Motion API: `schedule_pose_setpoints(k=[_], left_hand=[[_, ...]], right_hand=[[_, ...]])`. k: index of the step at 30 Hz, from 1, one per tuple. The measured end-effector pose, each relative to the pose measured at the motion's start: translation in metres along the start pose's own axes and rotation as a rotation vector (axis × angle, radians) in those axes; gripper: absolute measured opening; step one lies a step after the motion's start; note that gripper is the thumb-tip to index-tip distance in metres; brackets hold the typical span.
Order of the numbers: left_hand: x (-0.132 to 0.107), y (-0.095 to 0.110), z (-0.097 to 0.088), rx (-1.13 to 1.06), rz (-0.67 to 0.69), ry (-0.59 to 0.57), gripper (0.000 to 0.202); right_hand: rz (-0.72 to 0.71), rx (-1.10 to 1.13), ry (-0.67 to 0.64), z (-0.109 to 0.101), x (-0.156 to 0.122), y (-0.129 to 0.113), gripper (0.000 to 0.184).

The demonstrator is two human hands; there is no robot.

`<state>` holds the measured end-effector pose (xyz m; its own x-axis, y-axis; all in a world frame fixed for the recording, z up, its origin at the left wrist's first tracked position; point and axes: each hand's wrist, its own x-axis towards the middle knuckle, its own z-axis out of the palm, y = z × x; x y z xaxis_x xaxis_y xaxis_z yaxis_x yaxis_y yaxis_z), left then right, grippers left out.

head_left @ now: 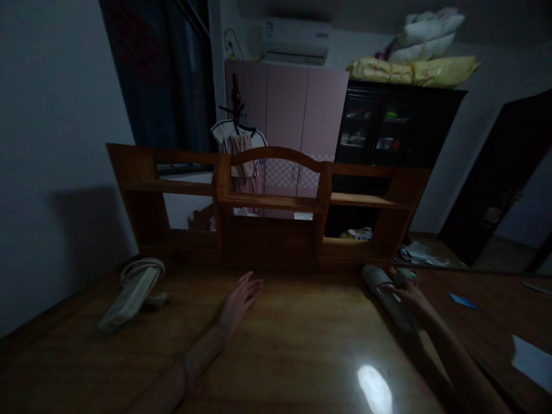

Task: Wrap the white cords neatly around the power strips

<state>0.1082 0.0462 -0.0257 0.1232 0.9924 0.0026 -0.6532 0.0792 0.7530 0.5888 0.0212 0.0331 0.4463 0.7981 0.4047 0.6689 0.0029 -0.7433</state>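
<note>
My left hand (241,299) hovers over or rests on the middle of the wooden desk top (276,339), fingers spread, holding nothing. At the desk's right side, my right hand (411,298) has its fingers closed at a long grey object (390,305) with a ribbed or wound end; dim light and blur hide its exact kind. Beyond that hand sits a small grey item (403,278), partly covered by the fingers. On the left of the desk lies a white power strip (131,296) with its cord coiled at the far end.
A wooden shelf unit (269,244) stands along the desk's back edge. To the right, a lower brown surface holds a blue packet (462,301) and a white paper (532,359). A wall (52,172) borders the left side. Behind are a pink wardrobe (284,109) and a dark cabinet (422,126).
</note>
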Motion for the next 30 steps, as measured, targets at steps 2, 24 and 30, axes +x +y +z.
schedule_pose_setpoints(k=[2,24,30], left_hand=[[0.0,-0.001,0.001,0.005,-0.012,-0.001,0.05],[-0.006,-0.003,0.002,0.049,-0.018,-0.026,0.05],[-0.008,-0.002,0.005,0.052,-0.016,-0.028,0.051]], right_hand=[[0.044,-0.01,-0.029,0.001,0.002,0.007,0.043],[-0.06,-0.341,-0.09,0.035,0.008,0.057,0.072],[-0.44,-0.39,0.079,0.037,0.004,0.034,0.062]])
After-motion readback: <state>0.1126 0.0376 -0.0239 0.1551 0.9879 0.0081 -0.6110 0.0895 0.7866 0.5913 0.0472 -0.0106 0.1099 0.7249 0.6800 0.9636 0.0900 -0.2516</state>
